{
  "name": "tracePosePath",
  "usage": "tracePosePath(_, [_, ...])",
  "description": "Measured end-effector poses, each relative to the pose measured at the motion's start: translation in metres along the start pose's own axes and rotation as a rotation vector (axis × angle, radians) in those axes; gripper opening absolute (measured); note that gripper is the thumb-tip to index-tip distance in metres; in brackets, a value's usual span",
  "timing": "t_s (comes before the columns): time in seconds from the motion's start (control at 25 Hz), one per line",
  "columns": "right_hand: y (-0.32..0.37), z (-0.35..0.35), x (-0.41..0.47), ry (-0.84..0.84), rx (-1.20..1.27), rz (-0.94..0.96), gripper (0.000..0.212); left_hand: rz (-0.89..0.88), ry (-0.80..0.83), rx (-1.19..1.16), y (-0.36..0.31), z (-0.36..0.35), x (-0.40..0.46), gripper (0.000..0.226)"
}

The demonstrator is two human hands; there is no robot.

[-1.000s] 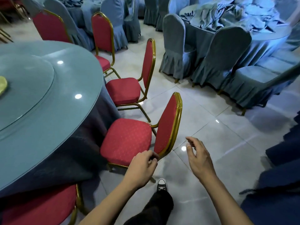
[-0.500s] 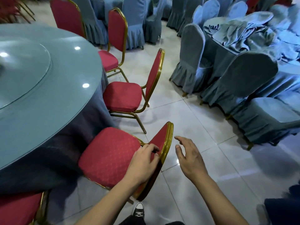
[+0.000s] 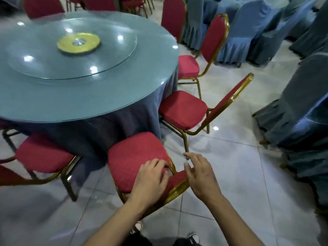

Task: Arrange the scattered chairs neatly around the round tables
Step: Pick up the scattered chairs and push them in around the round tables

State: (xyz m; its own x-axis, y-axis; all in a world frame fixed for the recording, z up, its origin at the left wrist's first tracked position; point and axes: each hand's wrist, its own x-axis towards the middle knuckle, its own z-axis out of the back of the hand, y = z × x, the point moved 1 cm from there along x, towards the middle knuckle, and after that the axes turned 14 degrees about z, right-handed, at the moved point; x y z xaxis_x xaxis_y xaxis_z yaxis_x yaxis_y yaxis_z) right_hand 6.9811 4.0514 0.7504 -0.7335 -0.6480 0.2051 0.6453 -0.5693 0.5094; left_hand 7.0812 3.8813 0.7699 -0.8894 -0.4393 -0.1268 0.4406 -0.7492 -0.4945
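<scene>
My left hand [image 3: 150,181] and right hand [image 3: 200,178] are bare, without rings or a watch, and my forearms [image 3: 113,226] carry no sleeves. Below them show my dark trousers [image 3: 140,241] and black shoes with white trim [image 3: 194,237].

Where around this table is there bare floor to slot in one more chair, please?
Bare tile lies between the red chairs and the covered chairs on the right. At the table rim it is crowded: the near chair, under the left hand, nearly touches the next chair.
</scene>
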Motion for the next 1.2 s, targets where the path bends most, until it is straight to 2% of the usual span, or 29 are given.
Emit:
tracePosePath(0.2, [-0.036, 0.002, -0.01, 0.208, 0.06, 0.237, 0.039, 0.319, -0.132, 0.051, -0.017, -0.033, -0.046, 0.033])
tracePosePath(0.32, [-0.045, -0.003, -0.032, 0.302, 0.014, 0.332, 0.06, 0.517, -0.196, 0.0, -0.012, -0.051, -0.087, 0.04])
tracePosePath(0.4, [-0.054, -0.007, -0.043, 0.293, 0.012, 0.24, 0.071, 0.599, -0.22, 0.0, -0.011, -0.064, -0.108, 0.049])
tracePosePath(0.52, [-0.063, -0.011, -0.045, 0.28, 0.157, 0.11, 0.082, 0.693, -0.277, -0.014, -0.012, -0.077, -0.118, 0.067])
tracePosePath(0.8, [-0.048, -0.053, 0.031, 0.302, 0.216, 0.184, 0.084, 0.697, -0.317, -0.068, 0.049, -0.051, -0.057, 0.064])
tracePosePath(1.0, [-0.039, -0.078, 0.116, 0.416, 0.181, 0.164, 0.081, 0.682, -0.307, -0.088, 0.087, -0.023, 0.015, 0.071])
tracePosePath(1.12, [-0.024, -0.093, 0.156, 0.457, 0.183, 0.128, 0.087, 0.682, -0.256, -0.06, 0.115, 0.001, 0.052, 0.074])
tracePosePath(1.2, [-0.014, -0.098, 0.176, 0.503, 0.171, 0.118, 0.091, 0.692, -0.178, -0.037, 0.127, 0.019, 0.068, 0.067])
